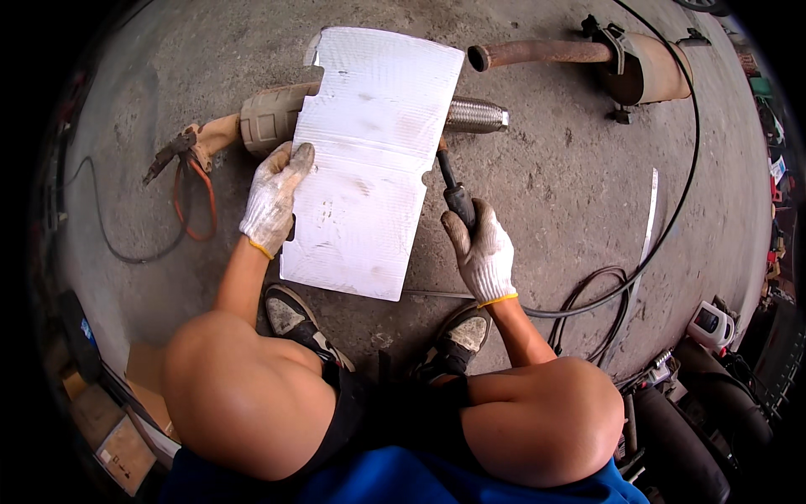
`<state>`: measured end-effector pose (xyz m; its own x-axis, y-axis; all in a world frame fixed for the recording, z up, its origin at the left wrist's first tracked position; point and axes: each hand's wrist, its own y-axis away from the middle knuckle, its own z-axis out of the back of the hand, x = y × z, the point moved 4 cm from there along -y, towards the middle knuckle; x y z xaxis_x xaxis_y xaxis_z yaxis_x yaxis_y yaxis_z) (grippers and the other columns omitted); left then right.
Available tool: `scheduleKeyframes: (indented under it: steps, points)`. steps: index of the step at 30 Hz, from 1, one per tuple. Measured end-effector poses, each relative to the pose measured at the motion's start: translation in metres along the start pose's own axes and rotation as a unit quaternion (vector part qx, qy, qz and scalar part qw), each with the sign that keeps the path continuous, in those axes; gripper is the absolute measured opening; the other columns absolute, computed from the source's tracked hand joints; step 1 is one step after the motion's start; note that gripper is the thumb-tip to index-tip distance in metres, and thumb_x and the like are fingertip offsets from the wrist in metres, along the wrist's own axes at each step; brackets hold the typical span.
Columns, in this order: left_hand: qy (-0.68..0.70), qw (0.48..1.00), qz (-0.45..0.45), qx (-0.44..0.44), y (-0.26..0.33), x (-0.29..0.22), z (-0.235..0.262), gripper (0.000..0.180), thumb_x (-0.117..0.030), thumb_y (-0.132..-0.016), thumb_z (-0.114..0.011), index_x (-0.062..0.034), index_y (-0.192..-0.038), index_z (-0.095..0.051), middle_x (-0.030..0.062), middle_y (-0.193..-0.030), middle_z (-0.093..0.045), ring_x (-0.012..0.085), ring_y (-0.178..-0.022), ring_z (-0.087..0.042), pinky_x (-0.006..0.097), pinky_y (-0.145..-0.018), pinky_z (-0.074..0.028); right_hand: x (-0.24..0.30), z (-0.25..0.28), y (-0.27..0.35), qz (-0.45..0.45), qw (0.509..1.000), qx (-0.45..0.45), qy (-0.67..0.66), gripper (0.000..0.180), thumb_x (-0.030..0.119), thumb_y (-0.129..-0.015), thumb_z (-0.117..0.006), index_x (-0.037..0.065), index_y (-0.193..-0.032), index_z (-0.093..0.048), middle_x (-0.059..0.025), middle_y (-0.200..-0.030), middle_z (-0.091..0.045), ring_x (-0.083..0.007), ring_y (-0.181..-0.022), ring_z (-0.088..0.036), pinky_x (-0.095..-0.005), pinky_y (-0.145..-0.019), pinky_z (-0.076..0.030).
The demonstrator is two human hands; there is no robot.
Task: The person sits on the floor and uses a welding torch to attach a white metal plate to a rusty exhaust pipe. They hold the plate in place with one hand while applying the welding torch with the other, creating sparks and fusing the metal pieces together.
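My left hand (273, 189), in a dirty white knit glove, pinches the left edge of a white corrugated cardboard sheet (361, 202). The sheet is creased across its middle and notched at the edges. In my right hand (480, 252), gloved too, is the black handle of a welding torch (459, 202); its thin neck runs up behind the sheet's right edge, so the tip is hidden. Beyond the cardboard lies an exhaust pipe section with a ribbed tan casing (267, 119) at left and a braided flexible pipe (477, 115) at right. The cardboard covers the part between them.
A rusty clamp (175, 153) grips the pipe's left end, beside an orange cable (204, 202). At the far right lies a muffler (646, 71) with a rusty pipe. A black cable (690, 160) loops down the right side, near a metal strip (651, 218) and a white helmet-like object (711, 326).
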<state>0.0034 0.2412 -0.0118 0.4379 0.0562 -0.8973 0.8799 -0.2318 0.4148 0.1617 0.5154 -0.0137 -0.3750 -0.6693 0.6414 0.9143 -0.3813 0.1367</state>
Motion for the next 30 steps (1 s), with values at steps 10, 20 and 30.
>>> scheduleKeyframes:
  steps: [10, 20, 30]
  points:
    - [-0.101, 0.994, -0.022, 0.029, -0.004, -0.010, -0.012, 0.032, -0.026, -0.101, -0.068, 0.0002, -0.119, -0.069, -0.0008, -0.105, -0.068, 0.0066, -0.094, -0.056, 0.024, -0.090, -0.046, 0.001, 0.000, -0.002, -0.025, 0.999, 0.019, 0.005, 0.053, 0.049, -0.098, -0.067, 0.003, -0.122, -0.058, -0.0222, -0.093, -0.071, -0.0408, -0.083, -0.071, -0.0462, -0.073, -0.055]
    - [-0.096, 0.995, -0.008, 0.033, -0.004, -0.009, -0.011, 0.028, -0.025, -0.102, -0.067, -0.0006, -0.116, -0.069, -0.0017, -0.103, -0.068, 0.0061, -0.093, -0.057, 0.024, -0.089, -0.046, 0.002, 0.001, -0.005, -0.024, 0.999, 0.035, -0.015, 0.051, 0.048, -0.099, -0.066, 0.003, -0.122, -0.059, -0.0200, -0.086, -0.069, -0.0348, -0.079, -0.071, -0.0411, -0.071, -0.055]
    - [-0.092, 0.996, -0.018, 0.014, -0.002, -0.011, -0.014, 0.030, -0.026, -0.103, -0.066, 0.0001, -0.119, -0.068, -0.0002, -0.105, -0.068, 0.0065, -0.094, -0.057, 0.024, -0.089, -0.046, -0.005, -0.002, -0.006, -0.007, 1.000, 0.013, -0.016, 0.051, 0.045, -0.099, -0.068, 0.003, -0.128, -0.060, -0.0189, -0.089, -0.070, -0.0316, -0.079, -0.071, -0.0394, -0.073, -0.055]
